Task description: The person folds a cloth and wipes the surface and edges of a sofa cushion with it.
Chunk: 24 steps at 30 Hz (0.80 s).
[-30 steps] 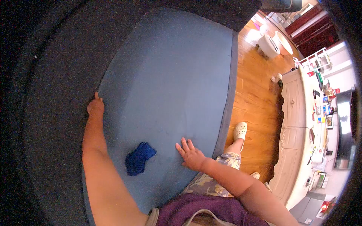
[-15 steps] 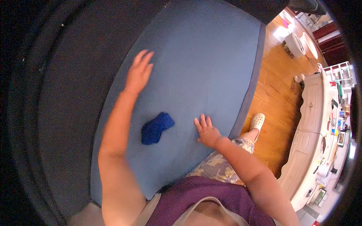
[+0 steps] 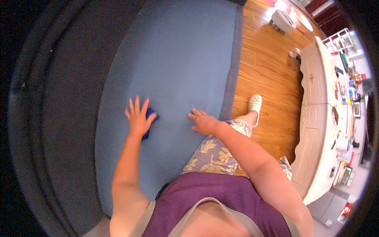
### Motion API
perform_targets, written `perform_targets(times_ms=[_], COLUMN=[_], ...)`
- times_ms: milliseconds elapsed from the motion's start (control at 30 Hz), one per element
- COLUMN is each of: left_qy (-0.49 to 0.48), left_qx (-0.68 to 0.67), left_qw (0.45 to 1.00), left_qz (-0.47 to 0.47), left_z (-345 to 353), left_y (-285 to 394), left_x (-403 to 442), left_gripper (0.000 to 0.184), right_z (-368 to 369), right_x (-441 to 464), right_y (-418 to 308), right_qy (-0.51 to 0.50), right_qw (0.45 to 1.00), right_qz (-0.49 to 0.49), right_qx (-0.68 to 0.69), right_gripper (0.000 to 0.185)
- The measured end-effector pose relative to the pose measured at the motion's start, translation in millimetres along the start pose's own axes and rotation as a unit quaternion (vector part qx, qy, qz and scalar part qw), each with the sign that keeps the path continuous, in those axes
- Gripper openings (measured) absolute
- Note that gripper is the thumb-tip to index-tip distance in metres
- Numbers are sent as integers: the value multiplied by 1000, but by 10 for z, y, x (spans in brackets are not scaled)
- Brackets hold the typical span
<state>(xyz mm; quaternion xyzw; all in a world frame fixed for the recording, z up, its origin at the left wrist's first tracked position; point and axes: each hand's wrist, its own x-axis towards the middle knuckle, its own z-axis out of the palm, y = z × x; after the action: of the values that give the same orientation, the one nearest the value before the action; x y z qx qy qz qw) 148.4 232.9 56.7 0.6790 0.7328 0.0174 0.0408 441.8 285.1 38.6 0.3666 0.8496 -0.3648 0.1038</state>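
A long blue cushion (image 3: 173, 59) lies before me, with a dark blue cloth (image 3: 152, 114) on it. Over the cloth's left part is my left hand (image 3: 138, 118), its fingers spread; it hides some of the cloth, and whether it touches the cloth I cannot tell. To the right, near the cushion's grey edge, my right hand (image 3: 202, 121) rests on the surface with its fingers apart and nothing held.
A dark backrest (image 3: 75, 98) runs along the left. On the right are the wooden floor (image 3: 268, 67), a white cabinet (image 3: 312, 118) with many small items on top, and a white stool (image 3: 283, 20) beside a round basin (image 3: 301, 19). My foot wears a white clog (image 3: 255, 103).
My left hand has come from the cushion's far left side back toward me, over the cloth. My right hand stays near the right edge. The camera view has shifted.
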Motion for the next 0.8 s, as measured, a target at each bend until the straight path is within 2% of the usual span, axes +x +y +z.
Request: perform_targets(times_ms=[33,133,200,233,267,300,333,367,400,433,500,533,667,700,733,800], left_qy=[-45,-20,-9,-14,-43,-73,27,21,74,127,103,105,69,52,36,49], left_qx=[14,-7,25,28,31,36,24,31,43,52,77,91,97,109,66,76], left_qw=[999,1000,997,996,998,996,998,999,990,972,974,975,978,978,980,980], left_qz=[-7,-14,74,81,31,-20,-46,-39,-115,-190,-187,-172,-173,-170,-186,-176], left_z=[130,48,62,158,312,399,402,478,612,712,806,811,906,885,847,881], left_y=[-60,-23,-62,-147,-244,-277,-145,-1,133,266,527,652,1171,1302,1350,1399], left_x=[-143,-401,-548,-597,-632,-641,-526,-383,-236,-119,23,72,305,349,392,390], left_gripper=[73,74,73,73,74,75,73,73,71,68,63,60,57,56,56,54], right_z=[-74,-494,-503,-577,-635,-581,-496,-385,-478,-385,-165,-50,125,93,53,-35], right_x=[-122,-785,-1160,-1378,-1605,-1812,-2016,-2207,-2348,-2433,-2658,-2677,-2631,-2599,-2584,-2598], right_y=[-25,12,314,415,538,729,932,1174,1066,1136,1419,1504,1559,1542,1520,1478], right_qy=[-29,-15,143,154,162,202,240,251,295,293,334,353,314,296,277,279], right_qw=[998,989,984,978,965,948,926,907,881,878,862,850,839,860,880,883], right_qz=[14,21,32,116,199,215,230,232,230,232,283,276,307,289,271,271], right_qx=[59,142,98,76,54,117,182,245,291,298,255,278,321,298,274,264], right_gripper=[68,59,52,48,44,45,46,44,44,44,44,44,45,46,47,46])
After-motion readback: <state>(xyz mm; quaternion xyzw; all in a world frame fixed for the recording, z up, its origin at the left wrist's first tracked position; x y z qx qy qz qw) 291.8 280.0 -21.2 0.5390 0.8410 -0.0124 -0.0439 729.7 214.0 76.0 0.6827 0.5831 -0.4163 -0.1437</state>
